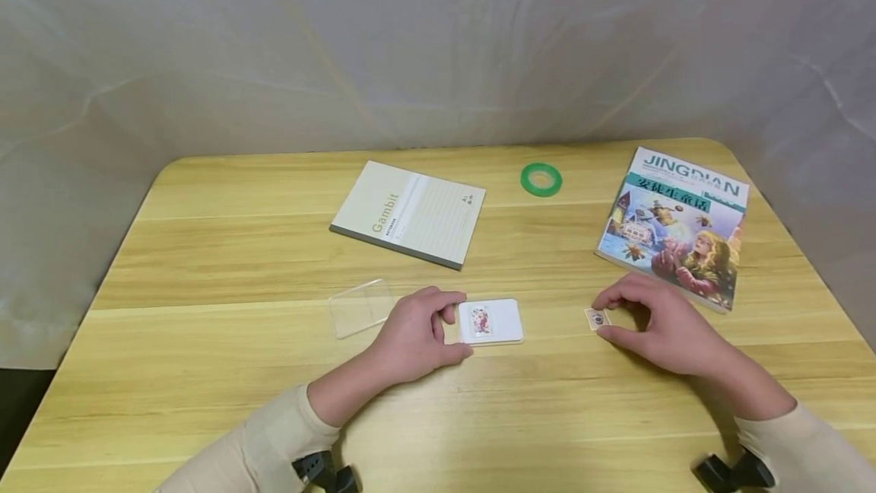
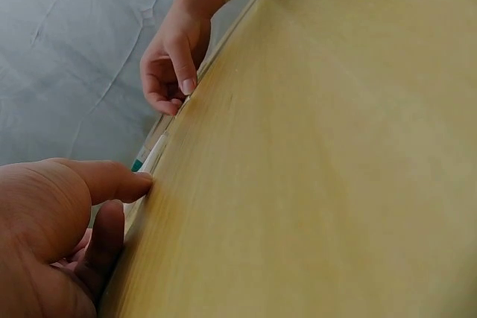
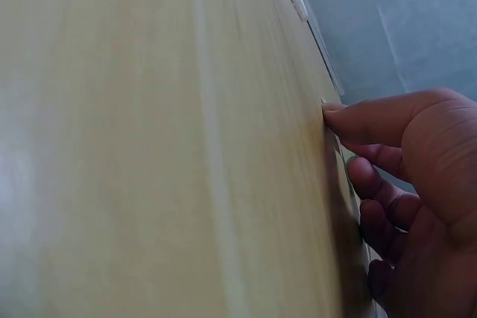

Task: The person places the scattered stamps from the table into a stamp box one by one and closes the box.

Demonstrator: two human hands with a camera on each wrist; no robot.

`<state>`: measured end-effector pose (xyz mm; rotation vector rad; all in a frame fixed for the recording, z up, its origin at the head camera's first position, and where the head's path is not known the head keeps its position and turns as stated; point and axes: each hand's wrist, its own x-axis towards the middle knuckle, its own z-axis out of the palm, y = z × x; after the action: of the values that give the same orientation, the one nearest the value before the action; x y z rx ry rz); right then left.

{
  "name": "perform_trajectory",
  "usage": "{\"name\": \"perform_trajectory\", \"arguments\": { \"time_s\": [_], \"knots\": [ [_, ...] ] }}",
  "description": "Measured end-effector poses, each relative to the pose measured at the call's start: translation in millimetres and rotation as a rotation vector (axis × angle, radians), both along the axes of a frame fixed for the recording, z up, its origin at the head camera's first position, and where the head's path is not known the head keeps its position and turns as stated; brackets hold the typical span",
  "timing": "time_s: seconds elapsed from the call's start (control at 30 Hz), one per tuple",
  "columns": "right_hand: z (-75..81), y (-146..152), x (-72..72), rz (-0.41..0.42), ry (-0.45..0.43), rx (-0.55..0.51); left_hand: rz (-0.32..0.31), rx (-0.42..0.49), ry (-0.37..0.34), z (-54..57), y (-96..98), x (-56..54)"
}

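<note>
A small white rectangular case [image 1: 508, 319] lies flat on the table, with a little stamp-like picture [image 1: 482, 321] on its left half. My left hand [image 1: 419, 335] holds the case's left end, forefinger at the far edge and thumb at the near edge. To the right, my right hand [image 1: 662, 326] pinches a small square stamp-like picture [image 1: 597, 319] between thumb and forefinger, low at the tabletop. A clear plastic lid [image 1: 356, 312] lies left of the left hand, partly behind it. In the right wrist view, the right thumb [image 3: 365, 118] touches the small picture's edge.
Behind the hands lies a beige notebook [image 1: 417, 211]. A green tape roll [image 1: 541, 179] sits near the back edge of the wooden table [image 1: 226, 265]. An illustrated book [image 1: 677, 227] lies just beyond the right hand. Grey sheeting [image 1: 438, 44] hangs behind the table.
</note>
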<state>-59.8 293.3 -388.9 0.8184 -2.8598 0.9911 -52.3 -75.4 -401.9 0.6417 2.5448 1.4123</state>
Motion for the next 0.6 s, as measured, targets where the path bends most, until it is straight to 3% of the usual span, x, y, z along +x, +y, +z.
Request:
{"name": "perform_trajectory", "arguments": {
  "time_s": [0.6],
  "knots": [
    [-2.2, -2.1, -1.1, 0.001, 0.001, -0.013, -0.001, 0.008, -0.004, 0.2, -0.2, -0.5]
  ]
}}
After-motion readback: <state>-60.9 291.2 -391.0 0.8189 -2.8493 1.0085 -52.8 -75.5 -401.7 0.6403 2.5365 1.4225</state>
